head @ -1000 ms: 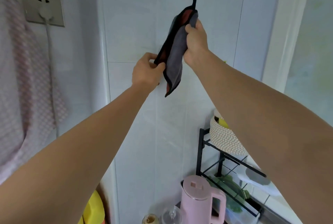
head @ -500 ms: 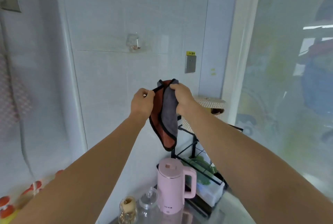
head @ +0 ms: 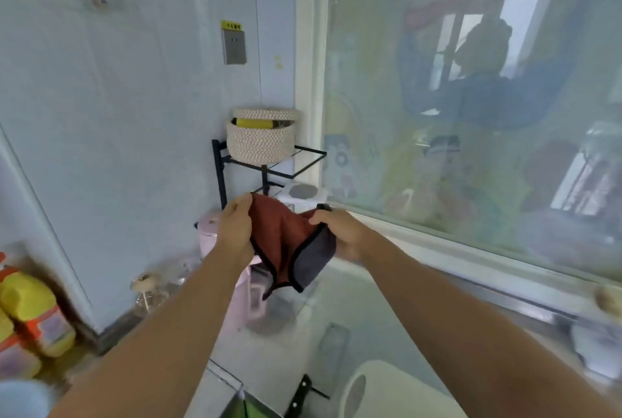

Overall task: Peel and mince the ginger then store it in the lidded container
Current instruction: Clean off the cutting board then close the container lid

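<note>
Rust-red and grey cloth hangs mid-frame, its upper edge pinched by left hand at 9 o'clock and right hand at 3 o'clock; whether the blurred tan lump at 4 o'clock is the ginger, cannot tell

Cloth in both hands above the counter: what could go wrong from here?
1. The left hand and right hand pinch the cloth only at its upper edges. Its loose corner hangs close to the kettle and glass jar, so a careless sweep might tip the jar.
2. The knife lies beside the cutting board, below the arms. Lowering the hands without looking could brush it.
</note>
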